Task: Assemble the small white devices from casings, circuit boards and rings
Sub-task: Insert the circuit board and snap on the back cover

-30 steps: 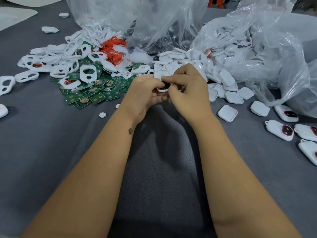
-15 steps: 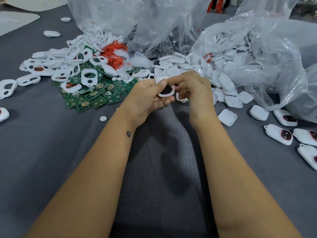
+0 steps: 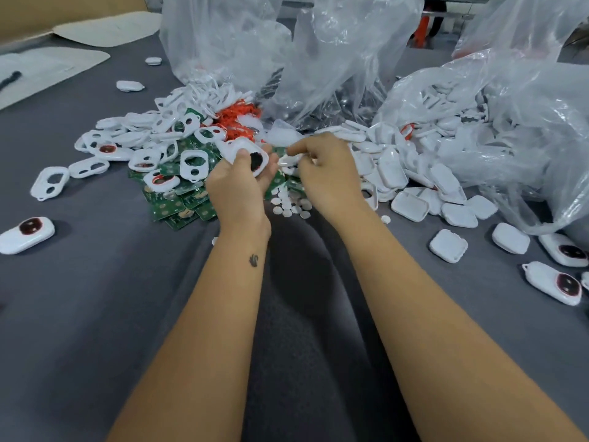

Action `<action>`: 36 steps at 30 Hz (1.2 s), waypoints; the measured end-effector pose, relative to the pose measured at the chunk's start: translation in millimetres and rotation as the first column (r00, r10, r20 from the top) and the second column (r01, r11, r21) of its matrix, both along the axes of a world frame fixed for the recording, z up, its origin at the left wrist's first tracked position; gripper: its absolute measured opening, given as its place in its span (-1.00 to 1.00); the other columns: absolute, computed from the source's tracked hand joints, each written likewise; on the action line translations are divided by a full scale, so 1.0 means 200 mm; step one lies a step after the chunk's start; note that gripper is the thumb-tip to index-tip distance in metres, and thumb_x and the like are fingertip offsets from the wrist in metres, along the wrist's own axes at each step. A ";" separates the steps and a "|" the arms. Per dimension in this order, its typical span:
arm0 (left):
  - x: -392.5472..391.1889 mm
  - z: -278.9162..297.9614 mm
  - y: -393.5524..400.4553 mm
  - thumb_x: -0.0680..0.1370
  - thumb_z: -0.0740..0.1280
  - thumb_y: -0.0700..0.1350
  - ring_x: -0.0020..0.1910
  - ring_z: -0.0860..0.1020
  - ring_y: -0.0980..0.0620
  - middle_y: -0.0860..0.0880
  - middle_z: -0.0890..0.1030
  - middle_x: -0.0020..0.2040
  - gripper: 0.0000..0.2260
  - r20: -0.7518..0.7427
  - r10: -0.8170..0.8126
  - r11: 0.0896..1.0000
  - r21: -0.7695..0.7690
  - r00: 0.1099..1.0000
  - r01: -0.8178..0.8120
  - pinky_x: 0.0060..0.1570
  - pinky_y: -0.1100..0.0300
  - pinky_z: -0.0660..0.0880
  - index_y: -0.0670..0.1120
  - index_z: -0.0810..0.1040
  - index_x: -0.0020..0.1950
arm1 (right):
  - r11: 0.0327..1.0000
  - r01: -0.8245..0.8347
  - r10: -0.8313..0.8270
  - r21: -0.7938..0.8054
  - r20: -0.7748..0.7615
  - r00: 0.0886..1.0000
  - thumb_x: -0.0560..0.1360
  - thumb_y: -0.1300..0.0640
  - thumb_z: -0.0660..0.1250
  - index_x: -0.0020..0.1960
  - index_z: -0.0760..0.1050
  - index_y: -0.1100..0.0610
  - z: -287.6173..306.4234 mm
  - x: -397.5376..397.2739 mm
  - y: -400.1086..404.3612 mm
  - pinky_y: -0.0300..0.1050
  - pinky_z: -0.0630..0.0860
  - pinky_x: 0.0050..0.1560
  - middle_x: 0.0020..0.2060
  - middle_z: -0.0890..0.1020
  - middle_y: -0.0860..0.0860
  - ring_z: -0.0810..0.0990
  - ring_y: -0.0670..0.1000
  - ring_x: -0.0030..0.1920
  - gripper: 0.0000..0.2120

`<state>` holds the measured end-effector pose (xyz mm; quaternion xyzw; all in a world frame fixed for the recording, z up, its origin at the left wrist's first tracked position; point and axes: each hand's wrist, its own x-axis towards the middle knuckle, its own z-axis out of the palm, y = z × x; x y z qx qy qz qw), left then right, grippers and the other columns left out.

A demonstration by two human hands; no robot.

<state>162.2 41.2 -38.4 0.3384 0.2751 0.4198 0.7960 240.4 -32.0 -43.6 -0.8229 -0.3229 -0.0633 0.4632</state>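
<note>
I counted two hands, left (image 3: pixel 237 183) and right (image 3: pixel 328 173), three clear plastic bags (image 3: pixel 334 59), and four finished devices (image 3: pixel 27 234) with dark inserts; loose casings (image 3: pixel 191 162) were too numerous to count.

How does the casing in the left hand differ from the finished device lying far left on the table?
The casing is gripped in the left hand, raised and tilted; the device lies flat and untouched on the table. The casing's window looks black; the device's looks dark red. Both are white with one round window.

surface: grey cloth table (image 3: pixel 95 314) | far left: tan wall (image 3: pixel 63 11), perhaps cardboard
</note>
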 end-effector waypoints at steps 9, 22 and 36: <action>0.02 -0.06 0.07 0.61 0.20 -0.29 -0.28 0.70 0.04 -0.07 0.56 -0.24 -0.69 -0.082 0.202 0.979 0.028 0.976 -0.200 -0.30 0.25 0.59 -0.14 0.36 -0.35 | 0.904 -0.095 0.174 -0.418 0.156 0.972 0.53 0.27 0.14 0.15 0.55 0.12 0.04 0.08 0.33 -0.01 0.40 0.09 0.12 0.58 0.09 0.46 0.18 0.22 -0.70; 0.03 -0.03 0.01 0.54 0.17 -0.33 -0.36 0.62 0.09 -0.10 0.70 -0.24 -0.82 -0.105 -0.002 0.996 0.091 0.994 0.012 -0.42 0.32 0.48 -0.21 0.57 -0.07 | 0.994 0.048 -0.039 0.098 -0.090 0.995 0.55 0.17 0.28 -0.24 0.53 0.23 0.11 0.12 0.16 -0.13 0.44 -0.26 -0.40 0.51 0.01 0.46 0.04 -0.32 -0.77; 0.06 -0.04 -0.20 0.60 0.17 -0.37 -0.30 0.68 -0.04 -0.15 0.69 -0.28 -0.82 -0.132 -0.496 0.862 0.043 0.858 0.505 -0.28 0.20 0.61 -0.23 0.54 -0.07 | 0.744 0.244 0.378 0.622 -0.692 0.615 0.60 0.22 0.22 -0.05 0.56 0.23 0.02 -0.02 -0.40 -0.28 0.54 -0.27 -0.34 0.60 0.06 0.55 -0.06 -0.36 -0.83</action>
